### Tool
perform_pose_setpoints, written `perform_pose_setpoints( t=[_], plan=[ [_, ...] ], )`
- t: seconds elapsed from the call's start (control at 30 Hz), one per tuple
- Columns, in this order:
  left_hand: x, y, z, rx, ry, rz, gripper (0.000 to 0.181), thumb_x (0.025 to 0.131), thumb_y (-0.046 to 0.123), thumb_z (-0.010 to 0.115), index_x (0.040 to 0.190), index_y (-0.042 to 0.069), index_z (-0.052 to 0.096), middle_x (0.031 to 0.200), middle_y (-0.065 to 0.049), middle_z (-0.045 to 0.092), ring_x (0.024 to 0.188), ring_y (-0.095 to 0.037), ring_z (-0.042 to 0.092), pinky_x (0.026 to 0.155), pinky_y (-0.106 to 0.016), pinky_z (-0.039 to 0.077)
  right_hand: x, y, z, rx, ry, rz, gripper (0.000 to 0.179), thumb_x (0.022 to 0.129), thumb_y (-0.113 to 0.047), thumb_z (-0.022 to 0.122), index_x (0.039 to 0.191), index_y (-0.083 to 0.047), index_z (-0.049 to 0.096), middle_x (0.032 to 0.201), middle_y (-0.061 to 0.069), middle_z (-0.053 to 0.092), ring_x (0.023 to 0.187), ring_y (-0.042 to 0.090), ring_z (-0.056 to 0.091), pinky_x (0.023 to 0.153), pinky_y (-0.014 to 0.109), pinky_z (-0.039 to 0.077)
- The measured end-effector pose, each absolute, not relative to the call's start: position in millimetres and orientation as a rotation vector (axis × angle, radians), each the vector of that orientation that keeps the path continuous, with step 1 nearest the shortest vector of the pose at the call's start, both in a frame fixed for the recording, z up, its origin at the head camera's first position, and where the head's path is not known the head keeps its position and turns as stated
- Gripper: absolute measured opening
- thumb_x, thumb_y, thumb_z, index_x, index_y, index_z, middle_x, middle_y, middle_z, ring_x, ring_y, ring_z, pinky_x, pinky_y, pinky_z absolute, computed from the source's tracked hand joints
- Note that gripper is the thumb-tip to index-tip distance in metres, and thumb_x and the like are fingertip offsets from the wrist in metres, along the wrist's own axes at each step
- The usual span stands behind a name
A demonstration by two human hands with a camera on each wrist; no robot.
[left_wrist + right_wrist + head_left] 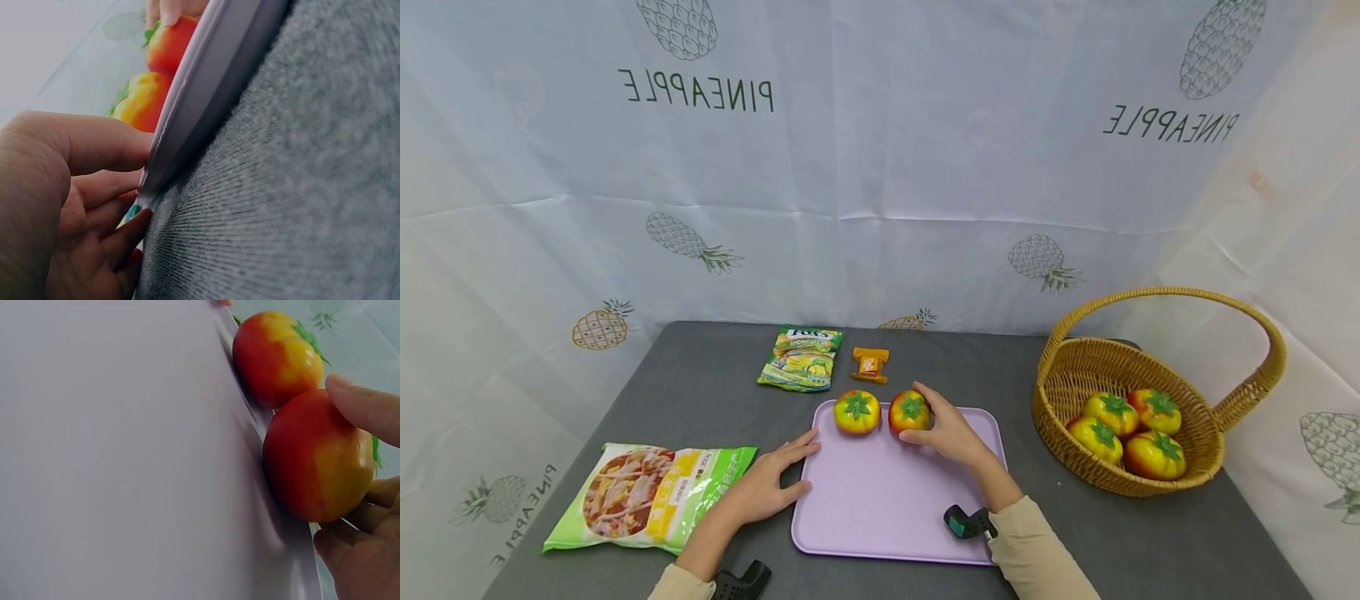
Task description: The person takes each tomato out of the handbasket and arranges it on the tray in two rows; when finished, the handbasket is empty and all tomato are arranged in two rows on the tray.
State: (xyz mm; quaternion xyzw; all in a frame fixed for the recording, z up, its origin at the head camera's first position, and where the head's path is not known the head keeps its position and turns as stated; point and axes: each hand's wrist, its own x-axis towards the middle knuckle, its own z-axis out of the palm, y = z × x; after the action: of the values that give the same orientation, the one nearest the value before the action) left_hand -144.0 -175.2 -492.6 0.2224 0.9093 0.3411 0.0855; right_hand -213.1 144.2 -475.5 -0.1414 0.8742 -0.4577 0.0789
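Observation:
A lilac tray lies on the dark table. Two yellow-and-red persimmons with green leafy tops sit side by side at its far edge. The left persimmon stands by itself. Around the right persimmon is my right hand, gripping it between thumb and fingers; the right wrist view shows this persimmon up close, beside the other one. My left hand rests at the tray's left edge with relaxed fingers, and in the left wrist view its thumb touches the rim.
On the right stands a wicker basket with a tall handle, holding several more persimmons. Behind the tray lie a green candy bag and a small orange wrapped snack. A large green food package lies left of my left hand.

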Motion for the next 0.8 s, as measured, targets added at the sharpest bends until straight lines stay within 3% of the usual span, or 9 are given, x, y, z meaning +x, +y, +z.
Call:
perform_pose_setpoints(
  t=[0.8],
  plan=[
    [-143.9,-176.3,-490.6,0.631,2.700,1.010,0.053,0.089,0.024,0.060,0.140,0.016,0.048,0.154,0.000,0.032,0.139,-0.033,0.033,0.110,-0.058,0.029,-195.5,183.4,-451.8,-0.551,2.653,-1.444,0.086,0.079,-0.025,0.077,0.147,-0.004,0.029,0.151,0.016,0.035,0.140,0.034,0.031,0.112,0.052,0.027]
  ],
)
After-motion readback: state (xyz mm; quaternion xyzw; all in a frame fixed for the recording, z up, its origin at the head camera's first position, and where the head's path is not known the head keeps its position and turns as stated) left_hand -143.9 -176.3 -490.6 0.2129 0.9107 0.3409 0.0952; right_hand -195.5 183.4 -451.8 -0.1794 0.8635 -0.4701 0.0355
